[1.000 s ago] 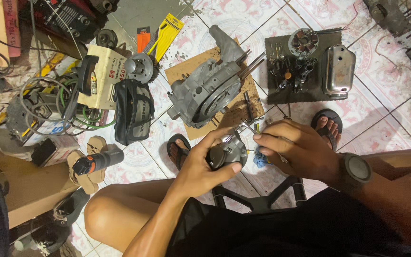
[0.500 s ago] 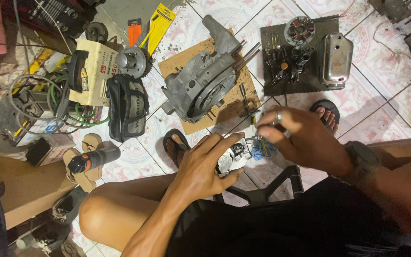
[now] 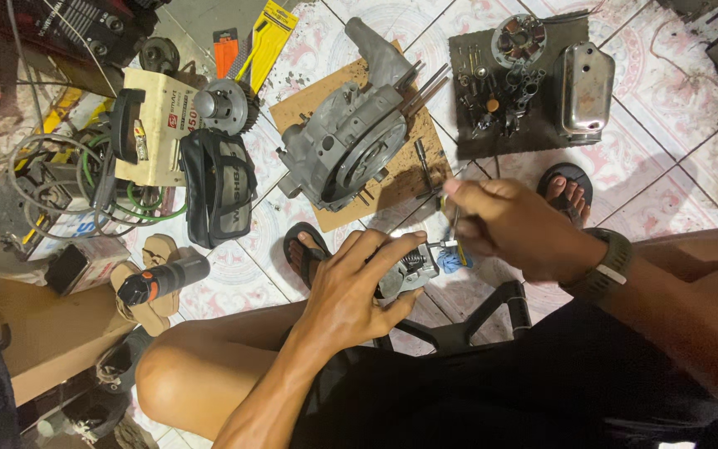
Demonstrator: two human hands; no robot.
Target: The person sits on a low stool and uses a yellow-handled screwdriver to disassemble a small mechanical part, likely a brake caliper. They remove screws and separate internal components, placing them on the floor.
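Note:
My left hand (image 3: 357, 293) grips a small metal engine part with a spring (image 3: 413, 268), holding it above my lap. My right hand (image 3: 515, 226), with a dark watch (image 3: 607, 263) on its wrist, pinches a thin screwdriver-like tool (image 3: 455, 226) whose tip meets the part. Beside the part's right end shows something small and blue (image 3: 450, 261). I sit on a low black stool (image 3: 475, 328) with bare knees, both feet in sandals on the tiled floor.
A grey engine crankcase (image 3: 344, 150) lies on cardboard ahead. Small engine parts and a metal cover (image 3: 585, 86) rest on a dark mat at the upper right. A black bag (image 3: 219, 188), a cream power tool (image 3: 153, 126), cables and a black-and-red drill (image 3: 163, 279) crowd the left.
My left hand has turned the metal part and now covers it from above. My right hand has lifted slightly and moved right, holding the thin tool upright against the part.

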